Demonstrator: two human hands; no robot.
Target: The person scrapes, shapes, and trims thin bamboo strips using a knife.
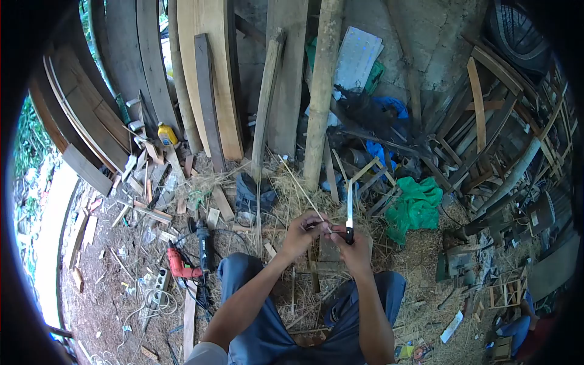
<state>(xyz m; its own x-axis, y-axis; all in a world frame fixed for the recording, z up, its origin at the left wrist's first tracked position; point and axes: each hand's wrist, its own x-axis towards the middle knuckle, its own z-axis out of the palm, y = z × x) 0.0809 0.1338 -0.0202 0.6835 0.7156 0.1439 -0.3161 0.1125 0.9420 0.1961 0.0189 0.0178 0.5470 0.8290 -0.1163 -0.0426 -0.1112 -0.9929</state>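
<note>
Between my knees, both hands work close together over the littered ground. My left hand point(302, 236) is closed, pinching a thin pale strip point(301, 187) of what looks like bamboo or wood, which slants up and away to the left. In my right hand point(358, 250) is a knife point(350, 210), its black handle gripped and its bright blade pointing up and away. The strip's near end lies at the fingers of both hands; whether the blade touches it cannot be made out.
A red power drill point(181, 263) and an angle grinder point(204, 246) lie left of my knee, near a power strip point(159, 286) with cords. Planks point(207, 79) and a pole point(322, 91) lean ahead. A green bag point(415, 207) lies right. Another person's leg point(516, 331) shows at lower right.
</note>
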